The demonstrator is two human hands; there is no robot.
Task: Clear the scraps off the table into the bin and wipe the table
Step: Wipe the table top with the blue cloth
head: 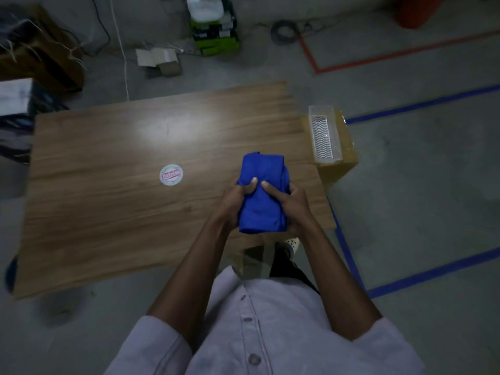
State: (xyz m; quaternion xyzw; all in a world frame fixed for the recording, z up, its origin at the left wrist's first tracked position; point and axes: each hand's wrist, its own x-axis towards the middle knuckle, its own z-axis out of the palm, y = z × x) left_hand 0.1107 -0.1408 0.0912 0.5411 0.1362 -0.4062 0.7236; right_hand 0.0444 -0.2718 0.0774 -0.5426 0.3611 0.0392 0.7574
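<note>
A folded blue cloth (261, 169) is held over the right part of the wooden table (108, 212). My left hand (238, 197) grips its left side, thumb on top. My right hand (290, 203) grips its right side, thumb also on top. A round white sticker (171, 175) with red print lies on the tabletop left of the cloth. No loose scraps show on the table. A clear plastic bin (324, 133) with a ribbed white bottom rests on a cardboard box (343, 158) at the table's right edge.
The floor is grey concrete with blue tape lines (422, 104) on the right and red tape (378, 59) farther back. Behind the table lie small cardboard boxes (159, 59), a green box with a white jug (213, 25), cables and a brown bag (40, 50).
</note>
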